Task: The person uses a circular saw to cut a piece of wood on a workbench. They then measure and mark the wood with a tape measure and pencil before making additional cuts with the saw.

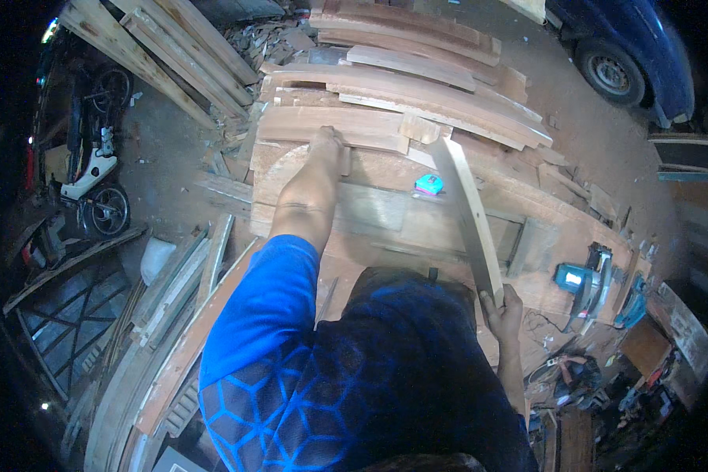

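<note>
My right hand point(505, 312) is closed around the near end of a long, narrow wooden strip point(470, 216). The strip slants away from me across the workbench, its far end beside a short wood block point(421, 128). Ahead, my left arm is stretched out, and my left hand point(328, 145) is closed at the near edge of a reddish wooden board point(377, 128); its fingertips are partly hidden. On the bench between the two hands lies a small teal tape measure point(429, 184).
More boards point(433, 94) are stacked at the bench's far side. A teal circular saw point(586, 285) sits at the right. Long timbers point(173, 63) lean at far left, near a motorbike point(94, 169). A blue vehicle point(621, 55) stands far right. Planks point(165, 346) lie at left.
</note>
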`<action>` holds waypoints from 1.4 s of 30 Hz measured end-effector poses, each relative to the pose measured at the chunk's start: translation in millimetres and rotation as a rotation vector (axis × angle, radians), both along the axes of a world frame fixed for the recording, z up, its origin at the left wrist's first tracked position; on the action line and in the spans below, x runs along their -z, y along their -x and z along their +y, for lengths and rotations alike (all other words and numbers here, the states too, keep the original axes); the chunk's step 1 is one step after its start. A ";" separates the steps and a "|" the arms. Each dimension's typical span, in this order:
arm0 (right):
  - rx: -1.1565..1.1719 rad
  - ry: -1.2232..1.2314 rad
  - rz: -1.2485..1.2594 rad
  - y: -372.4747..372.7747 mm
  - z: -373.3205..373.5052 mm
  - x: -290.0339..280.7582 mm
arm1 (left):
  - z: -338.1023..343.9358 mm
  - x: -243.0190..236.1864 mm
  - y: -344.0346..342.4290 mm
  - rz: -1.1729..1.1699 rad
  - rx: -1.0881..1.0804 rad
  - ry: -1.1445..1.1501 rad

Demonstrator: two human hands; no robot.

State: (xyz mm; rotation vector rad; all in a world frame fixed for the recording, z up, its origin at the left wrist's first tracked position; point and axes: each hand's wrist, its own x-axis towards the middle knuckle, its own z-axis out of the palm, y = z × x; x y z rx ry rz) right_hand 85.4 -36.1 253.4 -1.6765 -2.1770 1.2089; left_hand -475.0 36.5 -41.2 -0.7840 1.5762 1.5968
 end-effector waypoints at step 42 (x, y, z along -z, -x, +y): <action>-0.856 0.314 0.086 144.9 -2.9 -47.9 | -169.0 -161.6 -310.1 0.041 -0.099 -1.323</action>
